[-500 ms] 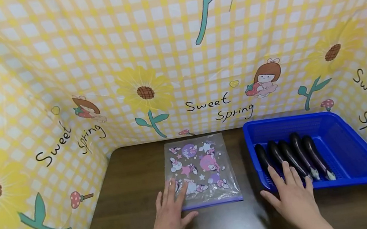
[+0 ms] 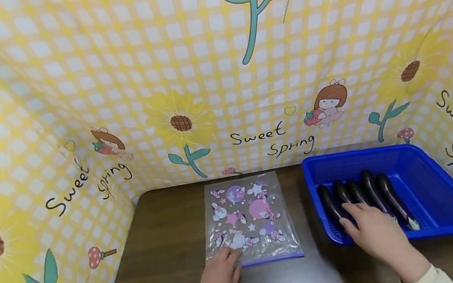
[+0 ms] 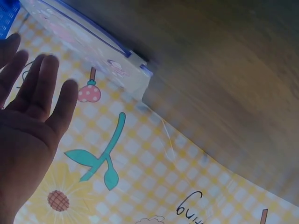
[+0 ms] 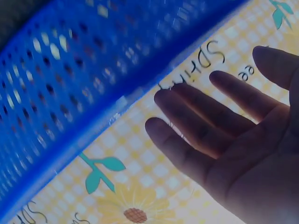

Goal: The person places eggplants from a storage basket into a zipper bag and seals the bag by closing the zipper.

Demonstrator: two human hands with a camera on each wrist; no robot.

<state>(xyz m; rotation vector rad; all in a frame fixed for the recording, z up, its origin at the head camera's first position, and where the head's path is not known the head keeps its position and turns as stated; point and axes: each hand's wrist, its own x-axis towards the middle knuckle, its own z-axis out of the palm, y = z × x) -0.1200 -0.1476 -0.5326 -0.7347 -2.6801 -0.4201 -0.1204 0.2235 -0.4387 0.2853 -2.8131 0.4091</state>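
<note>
A clear zip bag [image 2: 250,220] printed with stars and rabbit figures lies flat on the table, its purple zip edge toward me. My left hand [image 2: 217,280] is at the bag's near left corner, fingers loosely extended; whether they touch it I cannot tell. To the right stands a blue plastic basket [image 2: 442,188] with several dark eggplants [image 2: 396,199] side by side in its left half. My right hand [image 2: 378,233] reaches over the basket's near rim above the eggplants, covering part of them. In the right wrist view its fingers [image 4: 187,149] are spread and hold nothing.
The brown wooden table [image 2: 165,232] runs up to a yellow checked cloth [image 2: 207,67] that hangs behind and along both sides. The basket's right half shows its bare blue floor. Table surface lies between the bag and the basket.
My left hand has drawn back toward me, off much of the bag's lower part. The right hand has shifted right and turned leftward over the basket. The view has tilted slightly up.
</note>
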